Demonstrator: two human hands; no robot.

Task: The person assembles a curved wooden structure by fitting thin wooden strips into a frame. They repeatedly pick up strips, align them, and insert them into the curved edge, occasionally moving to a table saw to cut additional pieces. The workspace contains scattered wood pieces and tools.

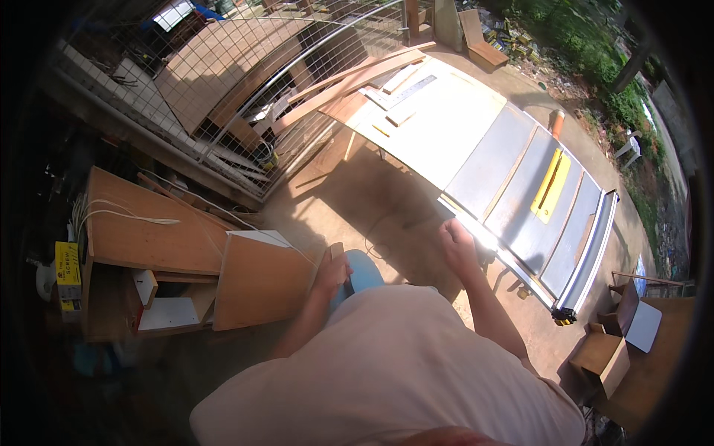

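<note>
My left hand (332, 276) is closed around a small flat piece of wood (337, 250), low in front of my body and beside the brown wooden cabinet. My right hand (456, 239) is curled into a fist near the front edge of the table saw (513, 189); whatever it may hold is hidden. The saw has a grey metal top, a yellow blade insert (551, 186) and a silver fence rail (590, 256) at its right end.
A pale wooden board (454, 100) extends the saw top, carrying a metal ruler (416, 91), wood strips and a yellow pencil (381, 131). On the left stands a brown cabinet (156, 230) with cables on it. Behind is a wire mesh fence (223, 97). Open boxes (601, 353) sit at right.
</note>
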